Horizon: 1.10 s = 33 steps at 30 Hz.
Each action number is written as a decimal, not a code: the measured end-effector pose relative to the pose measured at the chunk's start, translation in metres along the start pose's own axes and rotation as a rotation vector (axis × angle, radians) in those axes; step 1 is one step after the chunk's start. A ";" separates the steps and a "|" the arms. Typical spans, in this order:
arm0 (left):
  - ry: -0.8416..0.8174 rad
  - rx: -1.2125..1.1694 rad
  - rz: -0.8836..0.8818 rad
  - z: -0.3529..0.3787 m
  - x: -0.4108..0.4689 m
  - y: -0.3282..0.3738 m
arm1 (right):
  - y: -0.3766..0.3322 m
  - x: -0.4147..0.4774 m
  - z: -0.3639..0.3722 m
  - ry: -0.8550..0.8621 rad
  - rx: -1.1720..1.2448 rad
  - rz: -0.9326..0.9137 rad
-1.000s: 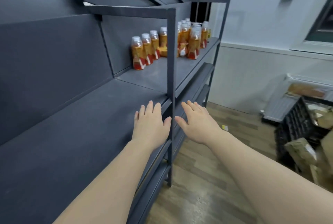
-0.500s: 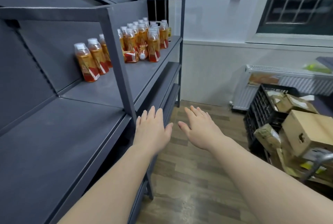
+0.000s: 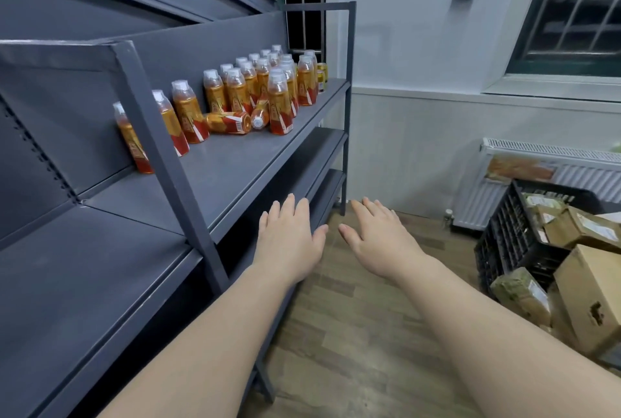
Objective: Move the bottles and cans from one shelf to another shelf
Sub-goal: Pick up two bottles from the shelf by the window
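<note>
Several orange bottles (image 3: 280, 100) with white caps stand in rows on the far grey shelf (image 3: 235, 165). Two bottles (image 3: 230, 122) lie on their sides among them. Small gold cans (image 3: 322, 76) stand at the shelf's far end. My left hand (image 3: 289, 238) hovers with straight fingers, palm down, in front of the shelf's front edge, holding nothing. Beside it, my right hand (image 3: 378, 238) is spread flat over the wooden floor, also holding nothing. Both hands are well short of the bottles.
A grey upright post (image 3: 168, 162) divides the near shelf (image 3: 77, 286) from the far one. Lower shelves (image 3: 322, 145) run beneath. A black crate (image 3: 510, 239) and cardboard boxes (image 3: 591, 296) sit on the floor at right, before a white radiator (image 3: 571, 165).
The view has swung right and moved along the shelving toward the bottles. My hands, which were over the near shelf's edge, now hover in front of the far shelf, still holding nothing.
</note>
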<state>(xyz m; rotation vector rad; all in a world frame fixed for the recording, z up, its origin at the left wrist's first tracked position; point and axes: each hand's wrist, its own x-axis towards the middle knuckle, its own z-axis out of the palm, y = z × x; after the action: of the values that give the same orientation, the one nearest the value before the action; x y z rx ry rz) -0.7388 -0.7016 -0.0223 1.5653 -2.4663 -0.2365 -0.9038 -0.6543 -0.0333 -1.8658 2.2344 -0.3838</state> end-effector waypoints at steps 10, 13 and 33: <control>-0.028 0.001 0.000 0.016 0.091 0.014 | 0.043 0.081 -0.005 -0.019 -0.013 0.008; -0.013 -0.030 -0.008 0.018 0.127 0.008 | 0.048 0.119 -0.009 -0.015 -0.044 0.007; 0.038 0.014 -0.284 0.011 0.278 -0.058 | 0.007 0.332 -0.004 -0.088 -0.021 -0.308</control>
<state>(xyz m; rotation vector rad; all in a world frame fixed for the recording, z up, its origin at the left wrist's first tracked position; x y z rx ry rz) -0.8056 -0.9779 -0.0215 1.9055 -2.2148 -0.2314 -0.9710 -0.9792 -0.0289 -2.1984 1.9045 -0.3193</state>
